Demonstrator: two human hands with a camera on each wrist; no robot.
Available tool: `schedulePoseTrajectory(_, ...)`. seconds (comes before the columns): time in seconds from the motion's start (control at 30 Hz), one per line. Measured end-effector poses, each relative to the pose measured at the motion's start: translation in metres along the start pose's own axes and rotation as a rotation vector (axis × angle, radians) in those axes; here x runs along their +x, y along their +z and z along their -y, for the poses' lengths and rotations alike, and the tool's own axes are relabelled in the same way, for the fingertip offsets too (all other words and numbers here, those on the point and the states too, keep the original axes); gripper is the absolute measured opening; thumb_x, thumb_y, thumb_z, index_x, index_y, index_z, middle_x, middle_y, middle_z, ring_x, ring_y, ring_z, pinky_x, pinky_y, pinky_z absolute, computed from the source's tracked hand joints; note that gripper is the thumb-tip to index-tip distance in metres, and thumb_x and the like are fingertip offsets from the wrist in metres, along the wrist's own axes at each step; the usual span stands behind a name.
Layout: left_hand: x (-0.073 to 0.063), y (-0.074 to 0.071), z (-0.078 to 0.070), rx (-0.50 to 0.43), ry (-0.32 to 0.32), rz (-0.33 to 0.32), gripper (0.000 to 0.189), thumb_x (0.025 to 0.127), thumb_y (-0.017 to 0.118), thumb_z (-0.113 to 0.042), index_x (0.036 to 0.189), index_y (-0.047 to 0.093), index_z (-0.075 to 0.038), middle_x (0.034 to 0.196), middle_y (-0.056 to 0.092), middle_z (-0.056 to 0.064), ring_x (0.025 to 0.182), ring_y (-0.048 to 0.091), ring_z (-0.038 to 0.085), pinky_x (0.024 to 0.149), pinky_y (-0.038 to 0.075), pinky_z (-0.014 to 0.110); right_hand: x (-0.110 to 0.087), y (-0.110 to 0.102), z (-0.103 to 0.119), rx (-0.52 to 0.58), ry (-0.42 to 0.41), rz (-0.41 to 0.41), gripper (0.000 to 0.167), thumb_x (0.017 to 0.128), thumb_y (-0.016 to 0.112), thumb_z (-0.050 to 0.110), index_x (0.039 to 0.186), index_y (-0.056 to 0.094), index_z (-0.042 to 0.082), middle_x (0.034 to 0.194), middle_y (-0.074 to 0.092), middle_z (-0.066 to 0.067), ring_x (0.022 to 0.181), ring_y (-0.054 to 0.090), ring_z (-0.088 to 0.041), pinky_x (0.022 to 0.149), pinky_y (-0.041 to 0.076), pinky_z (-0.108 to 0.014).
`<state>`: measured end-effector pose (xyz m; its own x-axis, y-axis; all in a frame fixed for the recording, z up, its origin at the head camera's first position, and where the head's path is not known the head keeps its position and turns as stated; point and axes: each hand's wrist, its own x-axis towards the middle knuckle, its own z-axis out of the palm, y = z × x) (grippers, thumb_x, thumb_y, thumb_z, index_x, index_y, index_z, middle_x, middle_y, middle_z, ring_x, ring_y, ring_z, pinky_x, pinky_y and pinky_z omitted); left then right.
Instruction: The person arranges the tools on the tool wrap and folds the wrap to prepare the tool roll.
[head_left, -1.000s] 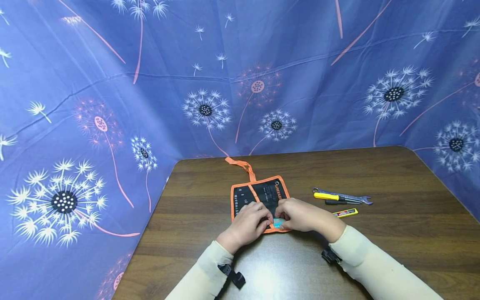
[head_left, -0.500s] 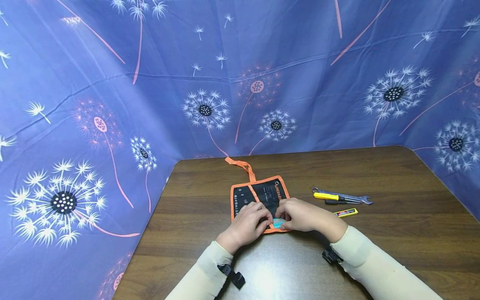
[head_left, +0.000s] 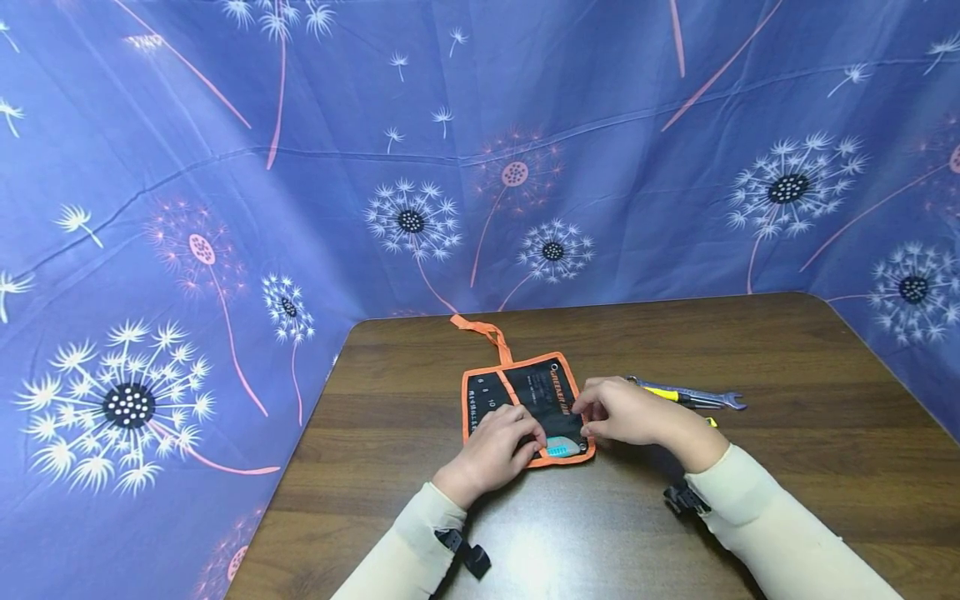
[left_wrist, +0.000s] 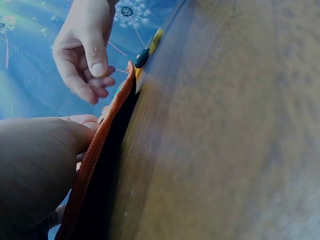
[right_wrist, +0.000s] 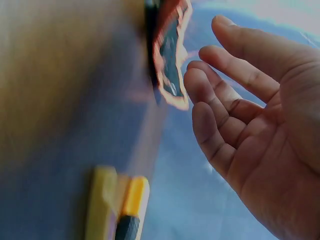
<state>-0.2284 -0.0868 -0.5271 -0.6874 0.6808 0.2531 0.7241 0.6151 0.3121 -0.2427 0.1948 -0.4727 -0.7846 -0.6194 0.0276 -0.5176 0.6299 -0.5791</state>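
Note:
A black tool pouch (head_left: 536,392) with orange edging lies spread on the table. Near its front edge sits a small turquoise-and-grey object (head_left: 562,447), one end against the orange strip; its kind is unclear. My left hand (head_left: 491,450) rests over the front of the pouch, thumb and forefinger pinching at the orange strip beside that object. In the left wrist view, the left fingertips meet the pouch's orange edge (left_wrist: 102,125). My right hand (head_left: 622,412) is just right of the pouch, fingers loosely bent and holding nothing, as the right wrist view also shows (right_wrist: 260,120).
Right of the pouch lie a combination wrench (head_left: 723,400) and a yellow-and-black screwdriver (head_left: 667,393). A narrow yellow case (right_wrist: 102,200) is nearby, mostly behind the right hand in the head view. An orange tie strap (head_left: 480,327) trails toward the back edge. Blue patterned fabric hangs behind the table.
My right hand has left the turquoise object and moved right, off the pouch, uncovering more of it. The left hand has stayed in place.

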Motion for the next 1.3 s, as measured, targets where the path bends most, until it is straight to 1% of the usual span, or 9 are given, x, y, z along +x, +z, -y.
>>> schedulePoseTrajectory(0.1, 0.0, 0.0, 0.0, 0.0, -0.001, -0.002, 0.005, 0.104, 0.067, -0.031, 0.102, 0.071, -0.032, 0.101, 0.056, -0.018, 0.106, 0.055, 0.006, 0.091, 0.047, 0.034, -0.005, -0.01, -0.007, -0.001, 0.019, -0.034, 0.02, 0.091, 0.082, 0.01, 0.11, 0.078, 0.009, 0.098, 0.065, 0.0, 0.078, 0.06, -0.008, 0.069, 0.052, -0.029)
schedulePoseTrajectory(0.17, 0.0, 0.001, 0.0, 0.002, -0.001, -0.003, 0.004, 0.104, 0.067, -0.03, 0.102, 0.071, -0.032, 0.101, 0.057, -0.018, 0.107, 0.055, 0.006, 0.092, 0.047, 0.034, -0.008, -0.014, -0.011, 0.001, 0.031, -0.042, 0.019, 0.091, 0.082, 0.01, 0.11, 0.078, 0.009, 0.098, 0.065, 0.0, 0.079, 0.06, -0.009, 0.069, 0.052, -0.03)
schedulePoseTrajectory(0.4, 0.0, 0.001, -0.001, 0.004, -0.002, 0.0, 0.004, 0.104, 0.068, -0.029, 0.102, 0.07, -0.031, 0.101, 0.057, -0.019, 0.109, 0.055, 0.006, 0.094, 0.048, 0.035, -0.016, -0.025, -0.024, -0.005, 0.059, -0.075, 0.023, 0.092, 0.083, 0.015, 0.113, 0.078, 0.01, 0.102, 0.067, 0.002, 0.086, 0.061, -0.01, 0.074, 0.054, -0.034)
schedulePoseTrajectory(0.6, 0.0, 0.001, 0.0, 0.013, -0.007, 0.003, 0.004, 0.104, 0.068, -0.029, 0.103, 0.07, -0.032, 0.102, 0.058, -0.019, 0.11, 0.055, 0.006, 0.095, 0.047, 0.035, -0.025, -0.035, -0.036, -0.005, 0.073, -0.127, 0.024, 0.092, 0.082, 0.016, 0.114, 0.077, 0.008, 0.105, 0.069, -0.002, 0.093, 0.066, -0.019, 0.08, 0.056, -0.044)
schedulePoseTrajectory(0.77, 0.0, 0.002, 0.0, 0.015, -0.004, -0.004, 0.004, 0.104, 0.068, -0.03, 0.103, 0.07, -0.032, 0.101, 0.058, -0.019, 0.109, 0.056, 0.006, 0.095, 0.047, 0.035, -0.032, -0.042, -0.049, -0.011, 0.072, -0.198, 0.024, 0.09, 0.084, 0.015, 0.111, 0.078, 0.006, 0.102, 0.07, -0.004, 0.093, 0.068, -0.023, 0.082, 0.056, -0.048)
schedulePoseTrajectory(0.87, 0.0, 0.002, 0.0, 0.017, -0.004, -0.005, 0.004, 0.104, 0.068, -0.03, 0.103, 0.071, -0.031, 0.101, 0.058, -0.018, 0.109, 0.056, 0.007, 0.095, 0.047, 0.035, -0.034, -0.044, -0.055, 0.007, 0.08, -0.214, 0.023, 0.09, 0.084, 0.014, 0.111, 0.078, 0.005, 0.101, 0.07, -0.004, 0.092, 0.069, -0.023, 0.082, 0.057, -0.047)
schedulePoseTrajectory(0.93, 0.001, 0.002, 0.0, 0.018, -0.005, -0.004, 0.004, 0.104, 0.068, -0.03, 0.103, 0.071, -0.031, 0.102, 0.058, -0.019, 0.11, 0.056, 0.007, 0.095, 0.047, 0.036, -0.036, -0.045, -0.06, 0.011, 0.105, -0.216, 0.023, 0.09, 0.084, 0.014, 0.111, 0.078, 0.005, 0.101, 0.07, -0.004, 0.092, 0.069, -0.022, 0.081, 0.057, -0.046)
schedulePoseTrajectory(1.1, 0.0, 0.002, 0.0, 0.016, -0.007, 0.001, 0.004, 0.104, 0.068, -0.029, 0.103, 0.071, -0.032, 0.101, 0.058, -0.018, 0.11, 0.056, 0.007, 0.095, 0.048, 0.035, -0.04, -0.049, -0.068, 0.031, 0.128, -0.216, 0.024, 0.09, 0.085, 0.014, 0.111, 0.078, 0.005, 0.102, 0.07, -0.005, 0.091, 0.068, -0.02, 0.081, 0.057, -0.045)
schedulePoseTrajectory(1.3, 0.0, 0.001, -0.001, 0.013, -0.011, 0.003, 0.004, 0.104, 0.068, -0.029, 0.103, 0.071, -0.031, 0.102, 0.058, -0.019, 0.11, 0.056, 0.007, 0.096, 0.047, 0.035, -0.046, -0.054, -0.077, 0.011, 0.166, -0.223, 0.023, 0.091, 0.083, 0.014, 0.112, 0.078, 0.005, 0.1, 0.07, -0.001, 0.09, 0.066, -0.018, 0.076, 0.054, -0.036)
